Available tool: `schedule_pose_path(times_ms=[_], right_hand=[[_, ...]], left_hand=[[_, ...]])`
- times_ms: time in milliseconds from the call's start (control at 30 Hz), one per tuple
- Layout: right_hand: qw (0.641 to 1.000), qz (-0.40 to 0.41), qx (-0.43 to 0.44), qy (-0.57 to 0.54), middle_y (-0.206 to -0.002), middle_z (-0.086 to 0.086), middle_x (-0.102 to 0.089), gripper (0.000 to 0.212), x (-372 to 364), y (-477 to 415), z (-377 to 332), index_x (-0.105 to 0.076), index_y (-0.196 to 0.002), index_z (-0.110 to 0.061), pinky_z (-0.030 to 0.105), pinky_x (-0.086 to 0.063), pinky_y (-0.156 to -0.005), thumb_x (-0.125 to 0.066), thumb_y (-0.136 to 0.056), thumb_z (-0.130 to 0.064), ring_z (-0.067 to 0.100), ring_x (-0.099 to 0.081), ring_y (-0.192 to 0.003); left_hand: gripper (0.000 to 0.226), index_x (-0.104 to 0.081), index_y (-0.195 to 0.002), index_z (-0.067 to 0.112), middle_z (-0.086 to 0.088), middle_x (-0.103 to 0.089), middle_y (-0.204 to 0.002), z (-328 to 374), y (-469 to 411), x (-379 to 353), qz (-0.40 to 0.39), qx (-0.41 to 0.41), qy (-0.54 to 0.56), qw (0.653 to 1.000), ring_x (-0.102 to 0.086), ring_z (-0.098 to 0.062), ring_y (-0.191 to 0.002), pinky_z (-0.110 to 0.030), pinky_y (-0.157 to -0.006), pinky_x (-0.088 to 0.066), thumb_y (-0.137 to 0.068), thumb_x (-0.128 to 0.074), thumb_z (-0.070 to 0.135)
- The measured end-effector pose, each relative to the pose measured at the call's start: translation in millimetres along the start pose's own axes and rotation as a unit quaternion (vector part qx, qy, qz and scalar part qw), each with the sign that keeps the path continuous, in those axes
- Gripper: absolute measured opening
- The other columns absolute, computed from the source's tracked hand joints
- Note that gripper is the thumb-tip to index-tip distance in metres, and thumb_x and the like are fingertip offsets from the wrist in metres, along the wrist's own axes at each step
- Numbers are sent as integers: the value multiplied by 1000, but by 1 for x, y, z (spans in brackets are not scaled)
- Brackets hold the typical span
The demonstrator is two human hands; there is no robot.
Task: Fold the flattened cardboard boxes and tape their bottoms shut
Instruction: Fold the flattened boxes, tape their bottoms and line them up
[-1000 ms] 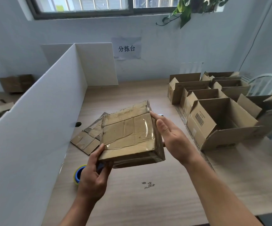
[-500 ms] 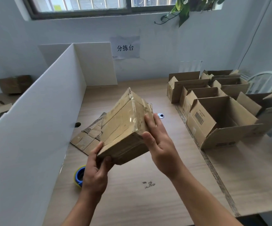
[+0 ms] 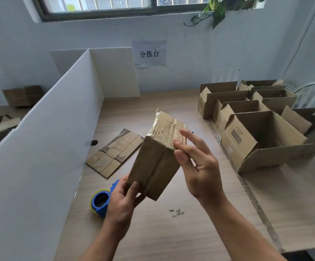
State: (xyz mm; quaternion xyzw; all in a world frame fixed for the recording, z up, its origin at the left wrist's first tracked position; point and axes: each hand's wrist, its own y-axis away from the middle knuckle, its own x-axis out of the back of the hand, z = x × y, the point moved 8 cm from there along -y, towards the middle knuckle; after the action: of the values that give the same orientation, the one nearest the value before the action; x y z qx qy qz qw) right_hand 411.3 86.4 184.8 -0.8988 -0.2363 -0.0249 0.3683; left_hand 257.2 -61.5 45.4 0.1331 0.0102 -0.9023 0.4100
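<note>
1. Wall (image 3: 190, 53): pale blue-white; the window (image 3: 115, 4) at the top admits daylight.
2. Paper sign (image 3: 149, 53): fixed to the far wall. A plant (image 3: 219, 10) trails from the sill.
3. Wooden table (image 3: 171, 232): a white partition (image 3: 39, 157) stands along its left edge.
4. White chair (image 3: 313, 93): far right.

Left grip (image 3: 122, 200), forearm reaching up from below, is clasping the lower corner of the box (image 3: 151, 166); right grip (image 3: 200, 166) is pinching its upper edge, fingers extended.
</note>
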Motion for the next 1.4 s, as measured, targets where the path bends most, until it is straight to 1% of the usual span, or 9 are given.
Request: schedule_pose_path(times_ms=[200,333,500,633,733,933,1100,1300,1400], right_hand=[[988,-10,-133,-84,-105,-14,-65,18,0,-4,22,-71,-97,-40,41,-55,-84,-58,-87,-45,14,-61,-111],[978,-136,-147,61,-105,-7,-49,37,-8,-2,34,-57,-130,-50,29,-48,-92,-59,-93,-48,16,-52,-107],[976,-69,-205,37,-102,3,-55,44,2,0,51,-53,-134,-41,17,-49,-91,-64,-96,-24,4,-56,-96],[963,-49,-265,-10,-110,-6,-62,36,0,7,66,-61,-131,-33,26,-50,-99,-63,-97,-24,3,-60,-102],[945,-42,-314,-78,-117,-14,-68,33,-6,13,78,-64,-130,-30,29,-51,-101,-62,-97,-29,1,-63,-108],[905,44,-395,-154,-92,-18,-71,21,-1,31,99,-70,-115,-37,32,-47,-67,-64,-96,-31,9,-59,-83],[876,62,-438,-191,-94,-9,-67,20,8,38,108,-69,-116,-27,34,-46,-68,-60,-98,-28,12,-57,-81],[848,65,-474,-227,-99,-4,-68,18,6,47,115,-68,-115,-24,35,-50,-68,-59,-99,-26,13,-58,-82],[841,53,-475,-254,-112,-3,-67,18,4,50,115,-66,-115,-28,40,-54,-71,-55,-101,-28,17,-61,-97]], left_hand=[[32,-62,-121,15,-8,-73,-104,4,2,0,9,-5,-18,1000,-68,-28,-99,-38,-77,-60,-91,-57,23],[30,-57,-126,24,-10,-71,-105,13,0,2,26,-12,-31,999,-68,-22,-88,-34,-64,-58,-97,-55,17],[74,-39,-147,35,-3,-67,-113,38,1,7,56,-84,-183,978,-67,-9,-101,-21,-79,-54,-83,-76,42],[74,-32,-154,25,20,-59,-123,48,7,-4,78,-124,-247,958,-57,16,-104,0,-78,-42,-90,-71,22],[75,-32,-153,19,31,-47,-117,53,10,-12,97,-147,-281,943,-47,28,-100,5,-79,-35,-89,-68,33],[73,-32,-151,29,3,-46,-136,70,18,-33,63,-235,-342,908,-46,-12,-130,-34,-108,-43,-89,-47,65],[72,-21,-150,35,7,-34,-142,75,33,-53,10,-282,-419,863,-29,-3,-134,-7,-108,-20,-91,-31,75],[59,-59,-133,2,-18,-58,-136,84,45,-69,69,-407,-457,788,-55,-30,-117,-31,-102,-41,-102,-43,49],[47,-67,-125,4,-11,-61,-135,87,46,-67,76,-419,-410,806,-61,-25,-119,-30,-102,-47,-98,-54,41]])
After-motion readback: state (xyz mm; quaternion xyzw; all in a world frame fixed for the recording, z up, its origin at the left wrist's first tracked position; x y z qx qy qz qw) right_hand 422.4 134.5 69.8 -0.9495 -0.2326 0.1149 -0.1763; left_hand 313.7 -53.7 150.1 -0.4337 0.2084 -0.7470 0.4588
